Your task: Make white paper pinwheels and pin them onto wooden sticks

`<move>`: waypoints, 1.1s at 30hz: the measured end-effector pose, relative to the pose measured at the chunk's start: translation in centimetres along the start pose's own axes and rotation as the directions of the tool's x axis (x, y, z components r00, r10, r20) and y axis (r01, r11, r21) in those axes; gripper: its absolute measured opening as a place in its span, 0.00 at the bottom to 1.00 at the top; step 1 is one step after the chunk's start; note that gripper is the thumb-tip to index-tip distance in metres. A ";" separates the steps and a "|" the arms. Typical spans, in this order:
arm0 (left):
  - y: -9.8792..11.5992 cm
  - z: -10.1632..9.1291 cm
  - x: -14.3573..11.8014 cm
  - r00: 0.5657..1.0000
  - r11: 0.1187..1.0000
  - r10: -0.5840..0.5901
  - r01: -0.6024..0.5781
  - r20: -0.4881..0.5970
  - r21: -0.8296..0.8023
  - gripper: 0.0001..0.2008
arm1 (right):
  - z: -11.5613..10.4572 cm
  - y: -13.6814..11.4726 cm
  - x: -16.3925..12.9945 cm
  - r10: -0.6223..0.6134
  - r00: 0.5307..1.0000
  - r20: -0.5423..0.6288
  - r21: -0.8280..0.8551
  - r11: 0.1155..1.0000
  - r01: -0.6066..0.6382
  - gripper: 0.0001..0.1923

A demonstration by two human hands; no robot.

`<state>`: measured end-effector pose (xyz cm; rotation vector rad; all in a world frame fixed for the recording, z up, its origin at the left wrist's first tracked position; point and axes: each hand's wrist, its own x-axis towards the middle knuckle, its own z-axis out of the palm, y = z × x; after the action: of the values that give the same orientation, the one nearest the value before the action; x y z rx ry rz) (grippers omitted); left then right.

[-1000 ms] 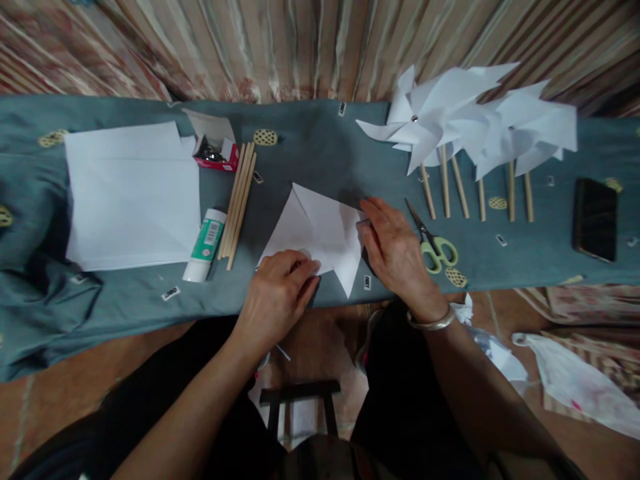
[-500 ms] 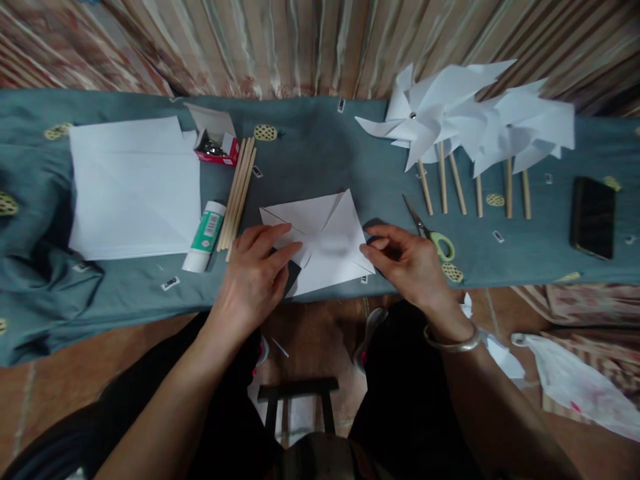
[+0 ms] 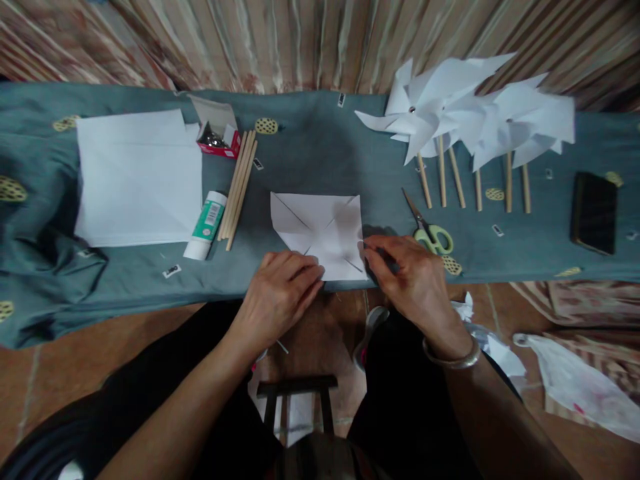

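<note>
A white square of paper (image 3: 325, 223), slit from its corners toward the middle, lies near the table's front edge. My left hand (image 3: 281, 293) is closed on its front left corner, fingers together, and covers that corner. At the right edge of the paper, the thumb and forefinger of my right hand (image 3: 413, 277) pinch the sheet. Just beyond the right hand are scissors (image 3: 429, 230) with green handles, blades pointing away from me. A white and green glue stick (image 3: 205, 225) and several wooden sticks (image 3: 239, 190) lie left of the paper.
White paper sheets (image 3: 140, 180) are stacked at the left. Beside them stands an opened red box (image 3: 219, 141) of small metal pieces. Several paper pinwheels (image 3: 450, 110) on sticks overlap at the back right. A phone (image 3: 595, 212) lies at the far right of the cloth-covered table (image 3: 310, 153).
The paper has turned so that its far edge is now nearly level. My left hand has slid right and toward me, to the front corner. My right hand stays at the right edge.
</note>
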<state>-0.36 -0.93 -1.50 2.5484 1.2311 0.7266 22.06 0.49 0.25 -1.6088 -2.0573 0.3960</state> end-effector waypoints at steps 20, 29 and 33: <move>0.7 0.1 -0.2 0.997 0.995 -0.066 0.063 -0.047 -0.074 0.15 | 2.9 -0.7 1.7 0.034 0.996 0.085 0.406 0.911 -0.066 0.03; 0.7 0.8 -0.4 0.998 0.994 0.008 -0.015 -0.065 -0.105 0.12 | 3.7 -1.8 1.8 -0.048 0.999 -0.013 0.122 0.991 0.049 0.05; 0.7 0.8 -0.5 0.999 0.994 -0.023 0.020 -0.035 -0.104 0.12 | 3.8 -2.0 1.8 -0.076 0.997 -0.025 0.089 0.993 0.078 0.06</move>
<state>0.25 -1.74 -2.07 2.4449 1.1972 0.8138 17.99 2.01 -1.52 -1.4700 -2.0482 0.4359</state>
